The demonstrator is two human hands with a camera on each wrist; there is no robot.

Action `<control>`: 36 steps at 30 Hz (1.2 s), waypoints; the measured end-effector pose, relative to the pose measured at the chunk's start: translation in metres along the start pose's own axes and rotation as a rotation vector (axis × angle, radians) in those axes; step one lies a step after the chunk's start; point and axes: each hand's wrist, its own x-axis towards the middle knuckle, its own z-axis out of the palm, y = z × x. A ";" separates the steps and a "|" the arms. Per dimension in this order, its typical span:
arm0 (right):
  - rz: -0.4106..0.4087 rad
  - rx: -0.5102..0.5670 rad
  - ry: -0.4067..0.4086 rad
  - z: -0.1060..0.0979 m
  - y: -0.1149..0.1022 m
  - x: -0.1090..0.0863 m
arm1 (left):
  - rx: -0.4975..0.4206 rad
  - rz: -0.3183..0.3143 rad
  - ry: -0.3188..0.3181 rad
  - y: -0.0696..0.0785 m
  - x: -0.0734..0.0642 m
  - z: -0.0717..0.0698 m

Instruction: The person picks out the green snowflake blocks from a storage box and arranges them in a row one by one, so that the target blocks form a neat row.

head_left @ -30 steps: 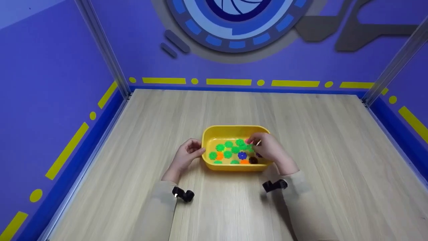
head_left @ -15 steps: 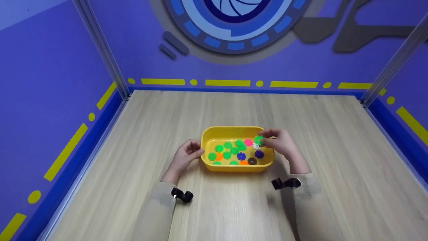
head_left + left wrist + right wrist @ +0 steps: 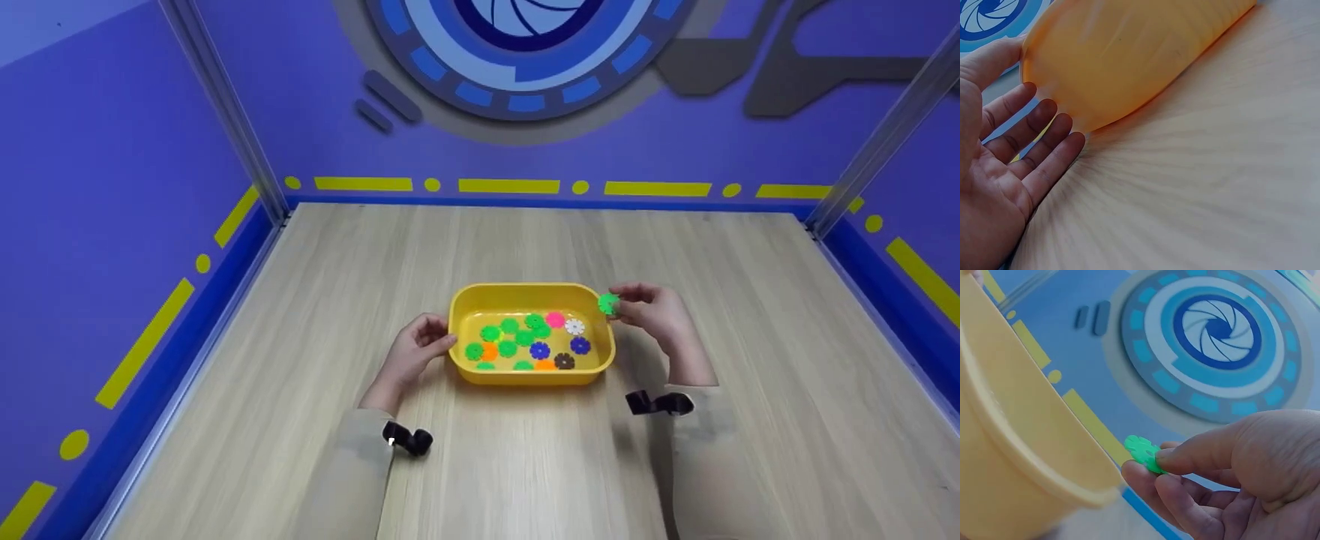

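My right hand (image 3: 658,315) pinches a green plastic snowflake disc (image 3: 608,304) between thumb and fingers, just at the right rim of the yellow bin (image 3: 532,377). In the right wrist view the notched green disc (image 3: 1144,453) stands out from the fingertips beside the bin wall (image 3: 1044,433). On the bin's left side, my left hand (image 3: 414,356) holds the wall, thumb at the rim and fingers along the outside. Inside the bin lie several green discs (image 3: 524,338), a pink one (image 3: 555,320), a white one (image 3: 574,327), a brown one (image 3: 564,361), and purple and orange ones.
The bin stands on a light wooden tabletop (image 3: 360,262). Blue printed panels (image 3: 517,161) with yellow marks rise behind and at both sides, joined by metal corner posts (image 3: 225,105). Black wrist cameras (image 3: 660,403) sit on both sleeves.
My right hand has lifted the green disc out of the bin's right part and carried it rightward to the rim, uncovering the white and purple discs. The left hand has stayed at the bin.
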 end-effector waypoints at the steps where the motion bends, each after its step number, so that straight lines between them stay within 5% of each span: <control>1: 0.006 0.009 0.010 -0.002 0.002 0.000 | -0.004 0.000 0.001 0.000 0.000 0.000; 22: 0.067 0.081 0.134 0.011 0.053 0.025 | -0.005 -0.007 0.010 0.002 -0.001 0.001; 36: 0.064 -0.043 0.174 0.013 0.055 0.026 | -0.001 -0.011 0.011 -0.001 0.000 0.000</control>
